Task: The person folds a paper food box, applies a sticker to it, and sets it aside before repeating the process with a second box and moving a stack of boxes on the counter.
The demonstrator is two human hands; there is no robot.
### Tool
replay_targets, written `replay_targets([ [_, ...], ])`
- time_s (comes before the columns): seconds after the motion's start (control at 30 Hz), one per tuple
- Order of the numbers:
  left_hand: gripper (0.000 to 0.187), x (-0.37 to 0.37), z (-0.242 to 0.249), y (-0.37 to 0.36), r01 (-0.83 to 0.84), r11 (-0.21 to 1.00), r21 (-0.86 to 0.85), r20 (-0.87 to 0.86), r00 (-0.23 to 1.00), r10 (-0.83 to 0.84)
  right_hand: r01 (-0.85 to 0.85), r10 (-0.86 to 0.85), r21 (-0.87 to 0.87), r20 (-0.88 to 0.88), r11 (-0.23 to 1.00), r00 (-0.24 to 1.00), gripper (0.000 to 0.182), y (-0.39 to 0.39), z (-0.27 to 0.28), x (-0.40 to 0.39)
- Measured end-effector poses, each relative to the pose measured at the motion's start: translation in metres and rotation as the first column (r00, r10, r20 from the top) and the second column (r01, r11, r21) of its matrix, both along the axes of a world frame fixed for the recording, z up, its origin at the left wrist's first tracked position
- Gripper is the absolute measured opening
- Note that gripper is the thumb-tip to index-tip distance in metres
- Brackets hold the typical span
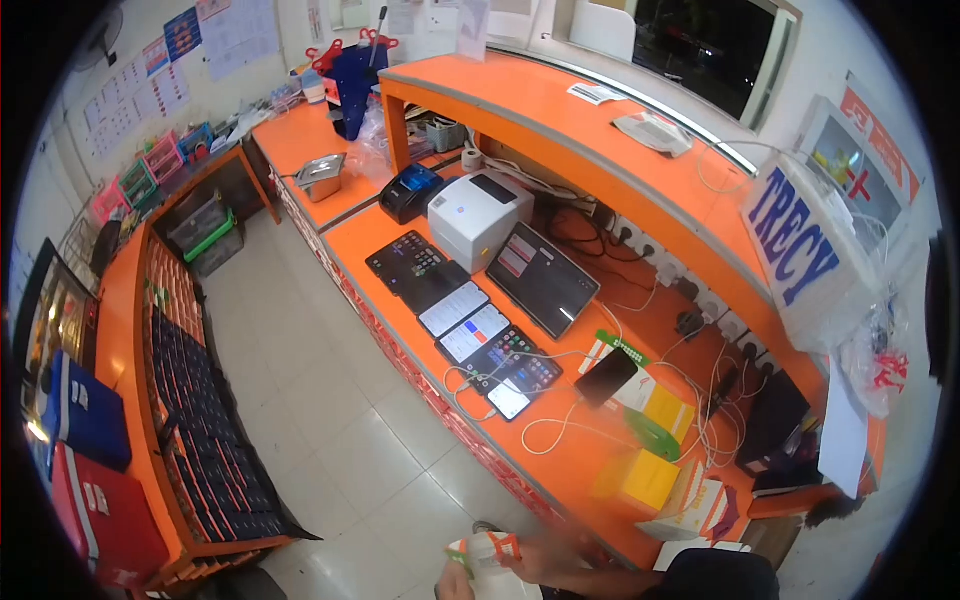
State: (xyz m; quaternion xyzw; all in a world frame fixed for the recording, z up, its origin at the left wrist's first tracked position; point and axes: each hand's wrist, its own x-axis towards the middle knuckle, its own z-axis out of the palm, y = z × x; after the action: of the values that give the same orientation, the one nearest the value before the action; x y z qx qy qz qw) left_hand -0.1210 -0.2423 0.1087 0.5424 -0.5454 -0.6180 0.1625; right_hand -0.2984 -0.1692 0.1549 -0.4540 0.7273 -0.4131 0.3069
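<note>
At the bottom edge, both hands hold a clear plastic bag with green and orange print. My left hand grips its left side, near the green corner. My right hand pinches it by the orange-printed part. What is inside the bag, if anything, I cannot make out. The right forearm comes in from the right under a black sleeve. To the upper right of the hands, a yellow box stands on the orange counter.
Several tablets and phones, including a white-screened phone and a black phone, lie on the counter among cables. Behind them stand a tilted tablet and a white printer. A shelf of dark pouches stands left across the tiled floor.
</note>
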Motion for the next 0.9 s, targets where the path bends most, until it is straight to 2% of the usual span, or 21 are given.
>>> replay_targets([
  [0.07,0.045,0.012,-0.021,0.014,-0.013,0.992,0.128,0.0,1.0,0.013,0.012,-0.016,-0.084,-0.048,0.996,0.999,0.033,-0.001,-0.004,-0.001],
  [0.13,0.054,0.019,-0.027,0.029,-0.021,0.964,0.264,0.009,1.0,0.019,-0.123,0.122,0.005,-0.211,0.992,0.97,0.028,0.009,-0.038,0.011],
  [0.17,0.054,0.019,-0.024,0.034,-0.01,0.965,0.261,0.016,1.0,0.006,-0.111,0.108,0.001,-0.204,0.994,0.973,0.028,0.016,-0.053,0.02],
  [0.2,0.054,0.011,-0.007,0.035,-0.008,0.974,0.227,0.143,0.989,-0.025,0.07,-0.07,0.002,-0.023,0.998,0.997,0.03,0.022,-0.067,0.032],
  [0.23,0.054,0.009,0.001,0.039,-0.002,0.982,0.189,0.271,0.961,-0.05,0.244,-0.246,0.032,0.16,0.969,0.956,0.032,0.026,-0.074,0.042],
  [0.27,0.054,0.013,-0.011,0.047,0.007,0.984,0.179,0.281,0.958,-0.058,0.255,-0.255,0.025,0.172,0.967,0.951,0.032,0.031,-0.064,0.048],
  [0.33,0.059,0.027,-0.047,0.072,0.014,0.999,0.037,0.34,0.94,-0.026,0.25,-0.318,0.296,0.209,0.922,0.925,0.046,0.042,-0.026,0.049],
  [0.37,0.046,0.014,-0.033,0.083,-0.066,0.992,-0.111,0.173,0.981,0.084,0.25,-0.38,0.425,0.255,0.87,0.889,0.058,0.051,-0.026,0.053],
  [0.4,0.045,0.002,-0.014,0.094,-0.159,0.96,-0.228,-0.003,0.987,0.163,0.27,-0.396,0.39,0.289,0.88,0.872,0.061,0.062,-0.047,0.063],
  [0.43,0.043,0.014,-0.032,0.104,-0.147,0.952,-0.268,-0.05,0.989,0.139,0.319,-0.413,0.29,0.372,0.902,0.831,0.057,0.079,-0.086,0.079],
  [0.47,0.042,0.027,-0.055,0.114,-0.137,0.942,-0.308,-0.096,0.989,0.112,0.344,-0.394,0.21,0.291,0.915,0.872,0.053,0.087,-0.085,0.079],
  [0.5,0.037,0.03,-0.054,0.122,-0.122,0.932,-0.342,-0.122,0.989,0.085,0.43,-0.448,0.127,0.279,0.894,0.849,0.047,0.099,-0.113,0.091],
  [0.53,0.033,0.029,-0.048,0.129,-0.108,0.919,-0.38,-0.143,0.988,0.057,0.422,-0.43,0.092,0.256,0.902,0.865,0.044,0.11,-0.102,0.088],
  [0.6,0.031,0.028,-0.038,0.146,-0.108,0.953,-0.284,-0.272,0.962,0.028,0.541,-0.493,-0.03,0.372,0.841,0.787,0.029,0.129,-0.095,0.095],
  [0.63,0.036,0.035,-0.042,0.156,-0.092,0.974,-0.208,-0.316,0.949,0.023,0.569,-0.479,-0.138,0.404,0.81,0.779,0.025,0.14,-0.101,0.1],
  [0.73,0.067,0.061,-0.054,0.177,0.057,0.995,0.082,-0.589,0.808,0.002,0.5,-0.442,-0.469,0.237,0.728,0.865,0.023,0.178,-0.097,0.104],
  [0.77,0.078,0.072,-0.041,0.187,0.141,0.962,0.235,-0.525,0.851,0.004,0.501,-0.39,-0.494,0.317,0.711,0.865,0.024,0.193,-0.086,0.11],
  [0.8,0.076,0.087,-0.045,0.192,0.2,0.928,0.315,-0.442,0.896,-0.043,0.499,-0.33,-0.52,0.387,0.693,0.861,0.025,0.207,-0.08,0.116],
  [0.83,0.075,0.103,-0.043,0.203,0.274,0.874,0.401,-0.472,0.88,-0.059,0.49,-0.273,-0.536,0.434,0.688,0.858,0.029,0.221,-0.09,0.125],
  [0.87,0.074,0.107,-0.036,0.214,0.349,0.81,0.472,-0.511,0.857,-0.071,0.478,-0.253,-0.544,0.437,0.69,0.863,0.029,0.236,-0.09,0.13],
  [0.9,0.074,0.107,-0.036,0.225,0.338,0.822,0.458,-0.518,0.853,-0.062,0.387,-0.241,-0.617,0.31,0.685,0.92,0.031,0.249,-0.086,0.13],
])
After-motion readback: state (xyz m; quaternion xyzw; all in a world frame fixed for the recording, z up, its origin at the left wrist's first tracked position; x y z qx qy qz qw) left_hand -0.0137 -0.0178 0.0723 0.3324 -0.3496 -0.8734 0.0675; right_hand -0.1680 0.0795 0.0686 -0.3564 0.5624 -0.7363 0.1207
